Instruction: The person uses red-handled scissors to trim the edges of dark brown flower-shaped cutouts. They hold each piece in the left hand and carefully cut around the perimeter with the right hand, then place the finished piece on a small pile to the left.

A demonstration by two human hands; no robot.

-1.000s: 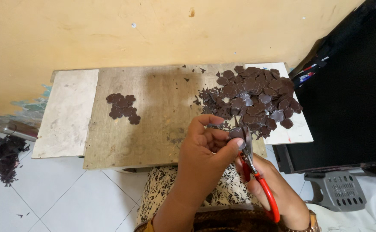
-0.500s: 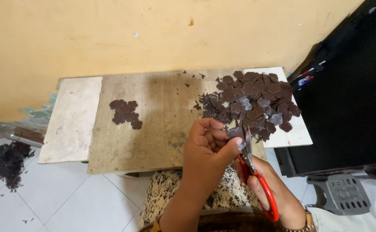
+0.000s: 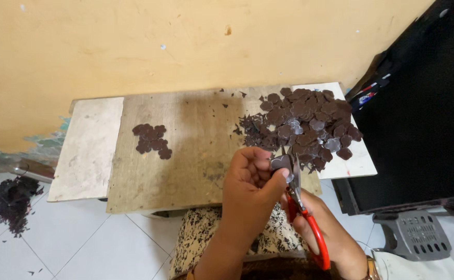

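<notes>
A small brown piece is pinched in the left hand just in front of the wooden board. Red-handled scissors, gripped by the right hand, are set against it. A large brown pile lies on the board's right end, a small cluster towards its left.

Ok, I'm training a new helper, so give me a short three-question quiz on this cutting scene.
1. True or false: the right hand holds red-handled scissors.
2. What does the left hand pinch at the blades: (a) a small dark piece, (b) a pencil, (c) a cloth?
3. On which side of the wooden board does the bigger heap of dark pieces lie, compared with the small cluster?

Key: 1 true; 2 a; 3 right.
</notes>
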